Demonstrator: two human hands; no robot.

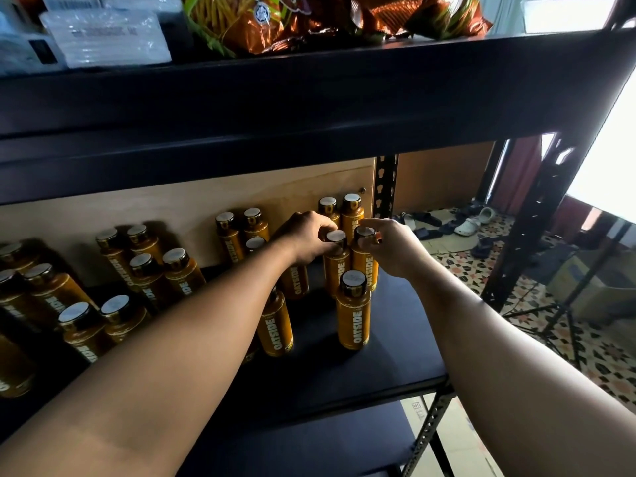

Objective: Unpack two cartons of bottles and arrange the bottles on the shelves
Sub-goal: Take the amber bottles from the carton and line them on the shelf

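Several amber OATSIDE bottles with dark caps stand on the dark middle shelf [395, 342]. My left hand [304, 235] grips the cap of one upright bottle [337, 270] near the shelf's right end. Beside it my right hand [389, 244] grips the cap of the neighbouring bottle [364, 266]; the two bottles stand side by side, touching. Another bottle [352, 311] stands alone in front of them. One bottle [275, 325] is partly hidden under my left forearm. Two more bottles [351, 211] stand at the back against the wooden panel.
The upper shelf beam [309, 108] hangs low overhead, carrying snack bags [309, 18] and wrapped packs [106, 39]. A black upright post [385, 187] bounds the shelf's right end. Shoes [471, 222] and a carton [592, 287] lie on the patterned floor to the right.
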